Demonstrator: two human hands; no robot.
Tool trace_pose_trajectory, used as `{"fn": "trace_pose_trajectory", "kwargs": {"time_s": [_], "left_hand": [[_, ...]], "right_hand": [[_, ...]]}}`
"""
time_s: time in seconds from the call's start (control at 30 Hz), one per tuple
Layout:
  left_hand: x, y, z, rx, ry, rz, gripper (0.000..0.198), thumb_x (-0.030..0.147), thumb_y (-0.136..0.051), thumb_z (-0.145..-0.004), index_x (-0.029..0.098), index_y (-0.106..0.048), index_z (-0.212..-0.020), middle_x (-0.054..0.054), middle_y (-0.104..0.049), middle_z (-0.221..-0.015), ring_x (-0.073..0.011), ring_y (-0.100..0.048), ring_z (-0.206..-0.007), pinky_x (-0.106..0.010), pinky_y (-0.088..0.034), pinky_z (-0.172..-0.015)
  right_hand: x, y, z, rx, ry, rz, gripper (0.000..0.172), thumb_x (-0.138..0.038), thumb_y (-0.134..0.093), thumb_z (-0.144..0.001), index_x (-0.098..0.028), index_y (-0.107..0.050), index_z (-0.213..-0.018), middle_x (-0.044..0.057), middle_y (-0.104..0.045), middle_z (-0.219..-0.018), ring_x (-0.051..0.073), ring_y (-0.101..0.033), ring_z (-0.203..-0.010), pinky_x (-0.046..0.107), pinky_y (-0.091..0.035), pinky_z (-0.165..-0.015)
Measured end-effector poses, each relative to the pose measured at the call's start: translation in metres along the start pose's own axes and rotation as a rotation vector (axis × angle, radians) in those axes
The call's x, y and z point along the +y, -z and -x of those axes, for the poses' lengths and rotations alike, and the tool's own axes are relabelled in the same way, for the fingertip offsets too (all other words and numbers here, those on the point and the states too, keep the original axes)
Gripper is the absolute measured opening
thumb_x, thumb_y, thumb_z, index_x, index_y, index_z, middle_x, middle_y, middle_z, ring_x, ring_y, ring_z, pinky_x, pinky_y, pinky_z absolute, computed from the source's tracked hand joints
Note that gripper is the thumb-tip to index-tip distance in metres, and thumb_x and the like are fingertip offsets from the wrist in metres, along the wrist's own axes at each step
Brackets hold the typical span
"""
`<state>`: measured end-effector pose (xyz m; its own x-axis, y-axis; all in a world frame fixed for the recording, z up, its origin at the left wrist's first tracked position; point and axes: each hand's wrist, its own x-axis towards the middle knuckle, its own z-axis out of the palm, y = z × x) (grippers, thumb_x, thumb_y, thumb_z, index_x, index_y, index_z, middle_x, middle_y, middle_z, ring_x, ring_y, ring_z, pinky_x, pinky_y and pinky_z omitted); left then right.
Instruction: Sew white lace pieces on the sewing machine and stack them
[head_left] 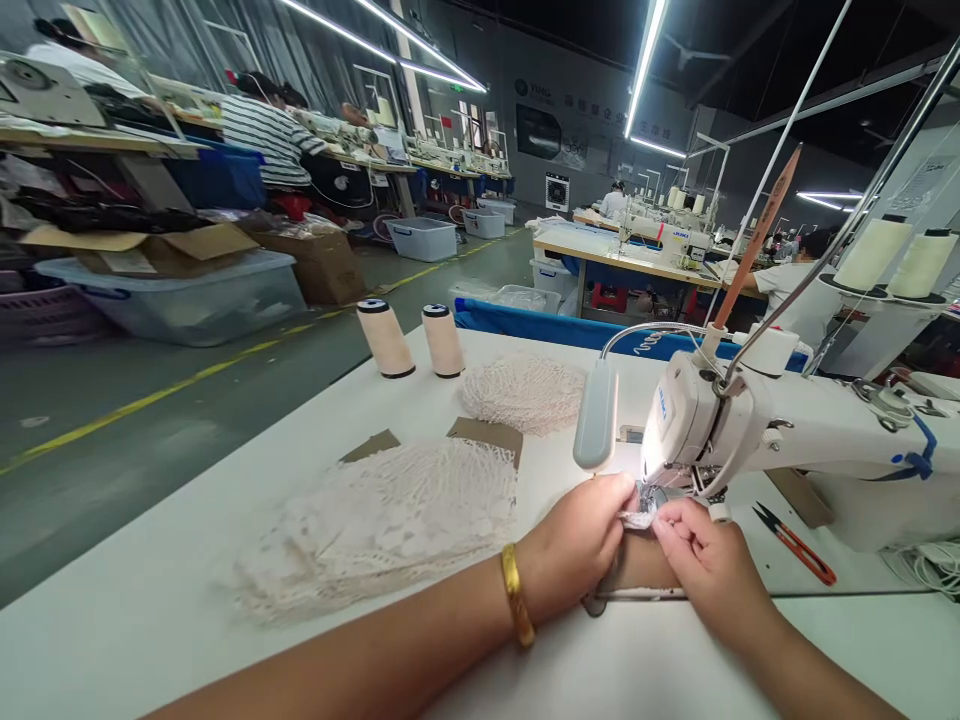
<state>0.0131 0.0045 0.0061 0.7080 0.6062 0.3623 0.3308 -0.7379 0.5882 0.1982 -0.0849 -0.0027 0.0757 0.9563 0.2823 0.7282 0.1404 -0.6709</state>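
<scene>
A white sewing machine (690,400) stands on the right of the white table, its lamp lighting the needle area. Just in front of the presser foot, a small piece of white lace (637,519) is pinched between both hands. My left hand (581,530) grips its left side, with the fingertips close to the foot. My right hand (701,550) holds the right side between thumb and bent fingers. The needle itself is hard to make out. To the left lie a large heap of white lace (397,510) and a smaller lace bundle (521,393).
Two cream thread cones (386,340) stand at the table's far left edge. Orange-handled thread snips (799,545) lie right of my right hand. A grey lamp head (597,415) hangs left of the machine. Other people sit at machines beyond the aisle.
</scene>
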Motion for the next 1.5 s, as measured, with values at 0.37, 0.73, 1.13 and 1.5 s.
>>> {"fn": "trace_pose_trajectory", "kwargs": {"time_s": [0.37,0.73,1.13,1.5], "left_hand": [[-0.005,0.002,-0.011,-0.127,0.052,0.018,0.013,0.017,-0.060,-0.083,0.019,-0.063,-0.071,-0.001,-0.057,-0.079,-0.0179,-0.058,-0.078,-0.026,-0.044,-0.071],[0.002,0.003,0.016,-0.016,-0.363,-0.185,0.024,0.007,-0.060,-0.091,0.020,-0.073,-0.076,-0.001,-0.072,-0.081,-0.0183,-0.061,-0.078,-0.034,-0.041,-0.076],[0.000,0.005,0.012,-0.008,-0.390,-0.281,0.021,0.005,-0.062,-0.087,0.019,-0.066,-0.071,0.000,-0.072,-0.078,-0.0173,-0.061,-0.072,-0.037,-0.038,-0.077],[-0.001,0.003,0.015,-0.039,-0.424,-0.321,0.022,0.008,-0.059,-0.094,0.021,-0.076,-0.093,-0.003,-0.074,-0.085,-0.0202,-0.063,-0.076,-0.040,-0.042,-0.082]], "right_hand": [[0.000,-0.002,-0.002,-0.004,-0.097,-0.121,0.033,-0.046,-0.049,-0.098,-0.022,-0.065,-0.083,-0.007,-0.037,-0.058,0.014,-0.038,-0.054,0.025,-0.028,-0.051],[0.011,0.006,0.012,-0.064,0.470,0.285,0.024,-0.016,-0.044,-0.105,-0.023,-0.064,-0.094,0.001,-0.069,-0.082,0.019,-0.062,-0.074,0.029,-0.040,-0.068],[0.018,0.003,0.009,0.036,0.481,0.399,0.024,-0.014,-0.044,-0.103,-0.022,-0.066,-0.108,0.002,-0.071,-0.080,0.021,-0.064,-0.069,0.032,-0.038,-0.062],[0.019,0.006,0.010,-0.004,0.509,0.457,0.028,-0.010,-0.045,-0.100,-0.023,-0.068,-0.108,0.002,-0.067,-0.078,0.020,-0.059,-0.068,0.031,-0.035,-0.062]]}}
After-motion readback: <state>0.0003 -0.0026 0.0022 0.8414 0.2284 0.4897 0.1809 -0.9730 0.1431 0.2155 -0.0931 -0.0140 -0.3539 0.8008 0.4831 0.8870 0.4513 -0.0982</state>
